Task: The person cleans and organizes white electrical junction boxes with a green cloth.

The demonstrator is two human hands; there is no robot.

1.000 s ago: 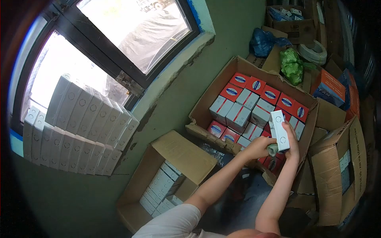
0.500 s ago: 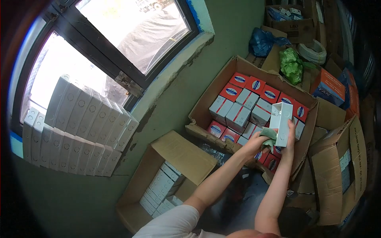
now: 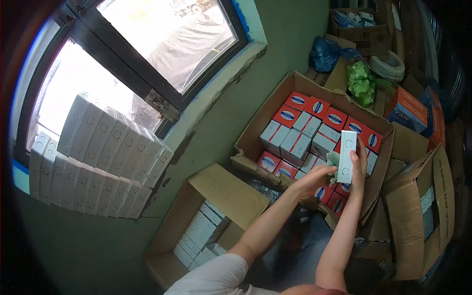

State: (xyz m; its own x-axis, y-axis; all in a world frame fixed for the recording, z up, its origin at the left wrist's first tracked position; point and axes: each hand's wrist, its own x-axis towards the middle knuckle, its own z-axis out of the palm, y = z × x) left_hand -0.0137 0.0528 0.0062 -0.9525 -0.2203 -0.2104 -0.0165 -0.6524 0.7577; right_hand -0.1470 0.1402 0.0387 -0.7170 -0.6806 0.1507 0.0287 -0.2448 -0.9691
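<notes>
My right hand (image 3: 360, 164) grips a white plastic electrical box (image 3: 347, 158) from its right side, fingers along its edge. A long narrow wall with two round knockouts faces up toward me. My left hand (image 3: 317, 178) is closed on a pale green cloth (image 3: 332, 160), at the box's left side; part of the cloth is hidden behind the box. Both hands are over a large open carton (image 3: 240, 162) of red-and-white and grey-white small boxes (image 3: 296, 144).
Similar white boxes are stacked on the window ledge (image 3: 103, 147). More lie in an open carton (image 3: 226, 184) at lower centre. At right stand another opened carton (image 3: 405, 221) and an orange-blue box (image 3: 408, 109). Green (image 3: 360, 82) and blue (image 3: 325, 53) plastic bags lie behind.
The electrical box has been turned: its open hollow side showed before, and now a closed wall with knockouts faces me. The cloth has shifted to the box's left edge.
</notes>
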